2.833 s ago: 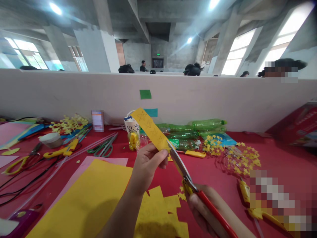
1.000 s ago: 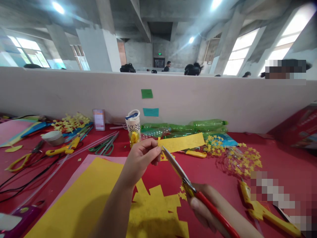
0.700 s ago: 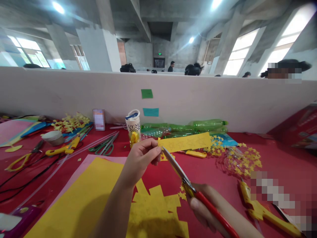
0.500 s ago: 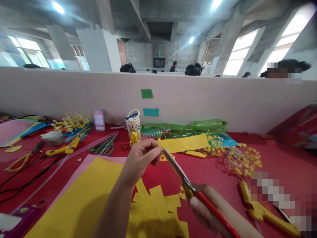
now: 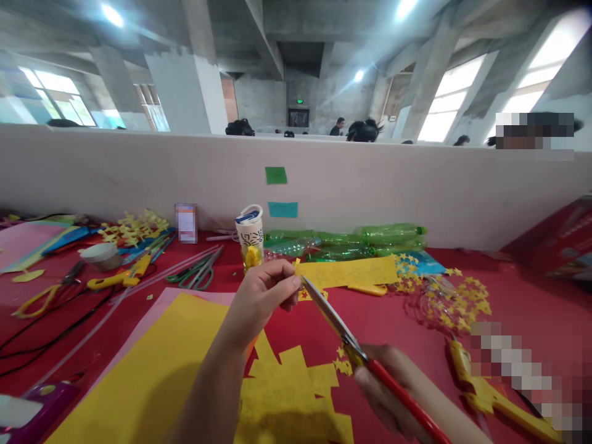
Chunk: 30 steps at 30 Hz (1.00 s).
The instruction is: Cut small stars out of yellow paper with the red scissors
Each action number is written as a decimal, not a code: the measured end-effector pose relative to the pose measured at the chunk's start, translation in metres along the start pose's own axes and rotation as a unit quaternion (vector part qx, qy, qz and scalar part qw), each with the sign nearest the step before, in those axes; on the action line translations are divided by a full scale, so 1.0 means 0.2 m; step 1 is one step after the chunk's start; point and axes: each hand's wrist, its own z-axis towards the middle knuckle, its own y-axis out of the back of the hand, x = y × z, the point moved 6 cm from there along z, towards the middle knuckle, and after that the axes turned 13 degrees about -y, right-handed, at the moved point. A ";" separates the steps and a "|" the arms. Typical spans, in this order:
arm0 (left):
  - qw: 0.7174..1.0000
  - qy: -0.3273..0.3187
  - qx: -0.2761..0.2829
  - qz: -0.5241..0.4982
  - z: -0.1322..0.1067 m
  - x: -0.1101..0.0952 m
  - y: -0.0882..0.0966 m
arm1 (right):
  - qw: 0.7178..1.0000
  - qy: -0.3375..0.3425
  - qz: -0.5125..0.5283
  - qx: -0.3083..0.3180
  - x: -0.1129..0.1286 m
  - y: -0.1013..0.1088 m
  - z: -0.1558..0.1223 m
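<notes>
My left hand point(image 5: 272, 287) pinches one end of a yellow paper strip point(image 5: 351, 272) that has faint star outlines on it. The strip sticks out to the right, above the table. My right hand point(image 5: 386, 376) is closed round the red handles of a pair of scissors point(image 5: 333, 314), whose tips meet the strip's edge close to my left fingertips. Small cut-out stars point(image 5: 343, 364) lie beside the blades. Several yellow paper pieces point(image 5: 287, 394) are piled below my hands, and a large yellow sheet point(image 5: 157, 364) lies under my left forearm.
Green plastic bottles point(image 5: 393, 233) lie along the white partition point(image 5: 139, 166). A lidded cup point(image 5: 250, 228) stands left of them. More yellow stars point(image 5: 462, 302) and a yellow glue gun point(image 5: 485, 394) are at right. Green-handled scissors point(image 5: 197, 271) and another glue gun point(image 5: 123, 277) lie at left.
The far end of the yellow strip has swung slightly right and down, covering more of the yellow cutter behind it. Both hands keep nearly the same position.
</notes>
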 end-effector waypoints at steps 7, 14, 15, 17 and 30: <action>1.000 0.007 -0.002 0.006 0.00 0.00 0.00 | 1.000 -0.007 0.001 0.001 0.00 0.00 0.01; 1.000 0.010 -0.005 0.011 -0.01 0.00 0.00 | 1.000 -0.005 0.013 -0.002 0.00 0.00 0.02; 1.000 0.010 -0.004 0.010 -0.01 0.00 0.00 | 1.000 -0.005 0.014 -0.004 0.00 0.01 0.02; 1.000 0.008 -0.002 0.009 -0.01 0.00 0.00 | 1.000 -0.002 0.013 -0.009 0.01 0.01 0.01; 0.998 -0.039 -0.017 0.052 -0.01 -0.04 -0.02 | 0.998 0.045 0.033 -0.017 0.05 0.03 -0.01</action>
